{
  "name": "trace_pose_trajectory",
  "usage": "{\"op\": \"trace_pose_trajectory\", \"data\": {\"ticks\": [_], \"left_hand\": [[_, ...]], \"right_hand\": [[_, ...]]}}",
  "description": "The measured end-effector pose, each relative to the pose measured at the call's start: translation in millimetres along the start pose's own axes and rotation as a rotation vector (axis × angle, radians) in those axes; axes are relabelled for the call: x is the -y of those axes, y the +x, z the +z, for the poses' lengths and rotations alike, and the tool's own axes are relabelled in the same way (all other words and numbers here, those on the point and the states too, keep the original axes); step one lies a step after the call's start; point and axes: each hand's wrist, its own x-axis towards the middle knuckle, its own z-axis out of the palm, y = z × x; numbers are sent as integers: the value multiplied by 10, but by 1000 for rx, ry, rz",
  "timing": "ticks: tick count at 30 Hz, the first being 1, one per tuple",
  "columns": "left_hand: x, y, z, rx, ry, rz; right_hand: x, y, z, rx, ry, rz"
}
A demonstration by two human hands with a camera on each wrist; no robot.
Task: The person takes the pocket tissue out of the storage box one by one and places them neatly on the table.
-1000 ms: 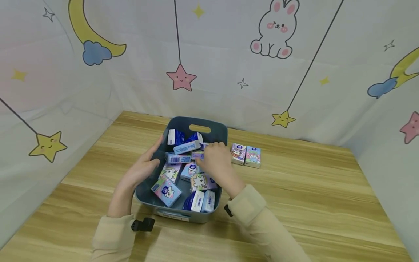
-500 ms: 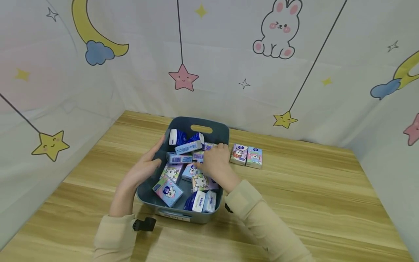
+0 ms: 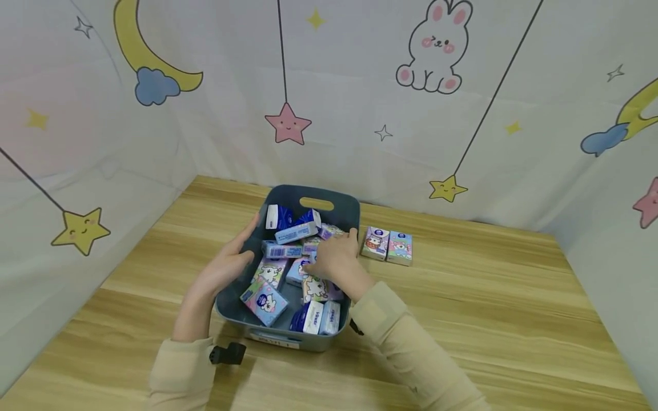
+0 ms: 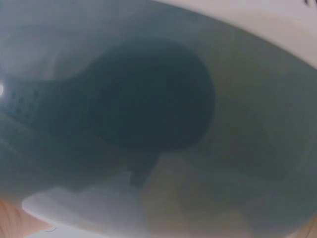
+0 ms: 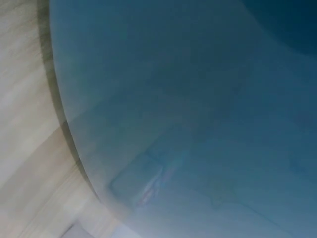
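A dark blue-grey plastic basket (image 3: 288, 317) stands on the table, holding several small packs of pocket tissues, some with cartoon animals like this pack (image 3: 264, 302), others plain blue and white like this pack (image 3: 311, 317). My left hand (image 3: 223, 268) rests at the basket's left side, fingers straight along the wall and thumb over the rim. Inside, toward the right wall, my right hand (image 3: 336, 260) reaches down among the packs. Its fingertips are largely hidden; I cannot tell whether they hold a pack. Both wrist views are mostly filled by the basket's wall (image 4: 257, 109).
Two cartoon tissue packs, a purple one (image 3: 376, 242) and a blue one (image 3: 400, 248), lie side by side on the wooden table (image 3: 488, 308) right of the basket. A printed cloth backdrop (image 3: 349, 160) encloses the table's back and sides.
My right hand has shifted slightly toward me and down inside the basket, uncovering more of a purple pack behind it. The left hand keeps its place at the basket.
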Motion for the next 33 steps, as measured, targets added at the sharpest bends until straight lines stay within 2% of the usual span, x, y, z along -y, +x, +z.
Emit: {"op": "trace_pose_trajectory", "data": {"ticks": [8,16,28,33], "left_hand": [[-25,-1,-4,-5,-2,-2],[-26,14,6,3,7,9],[3,16,20,3,6,11],[7,3,12,0,4,1]], "right_hand": [[-26,33,13,-48,59,23],[-23,40,25,-61,95,35],[-6,-56,7,-176,194,28],[6,-105,-19,-254,313,-12]]}}
